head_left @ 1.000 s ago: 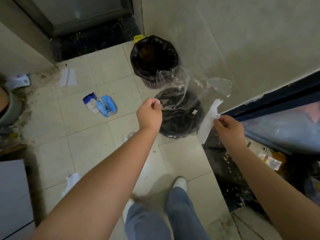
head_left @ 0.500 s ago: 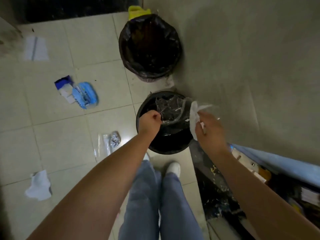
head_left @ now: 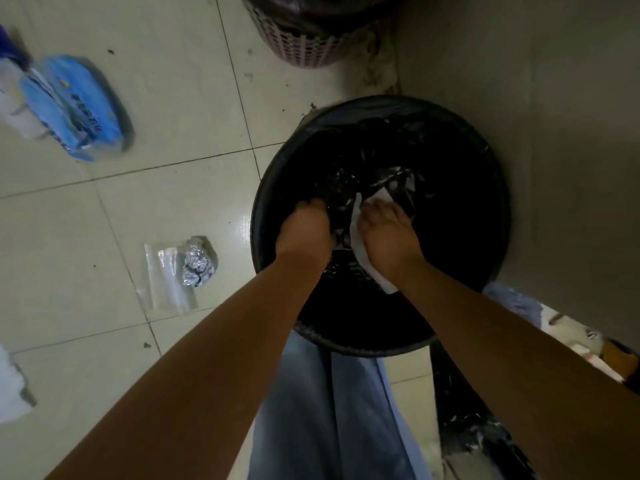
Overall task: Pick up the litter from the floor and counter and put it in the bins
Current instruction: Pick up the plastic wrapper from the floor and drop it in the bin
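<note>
Both my hands reach down inside the near black-lined bin (head_left: 498, 209) beside the wall. My left hand (head_left: 304, 230) is closed on the crumpled clear plastic film (head_left: 341, 199), which lies dark and glinting in the bin. My right hand (head_left: 388, 233) grips a white paper tissue (head_left: 360, 251) that pokes out above and below the fingers. On the floor tiles lie a blue wipes packet (head_left: 74, 105), a clear zip bag with a foil ball (head_left: 183, 268) and a white tissue (head_left: 8, 389) at the left edge.
A second bin (head_left: 304, 39), pink mesh with a dark liner, stands just beyond the first at the top. The grey wall runs along the right. A dark counter base with clutter (head_left: 585, 344) sits at lower right. My jeans-clad legs are below the bin.
I have bent closer and both hands have dropped from the bin's rim down into it, carrying the plastic film and the tissue inside.
</note>
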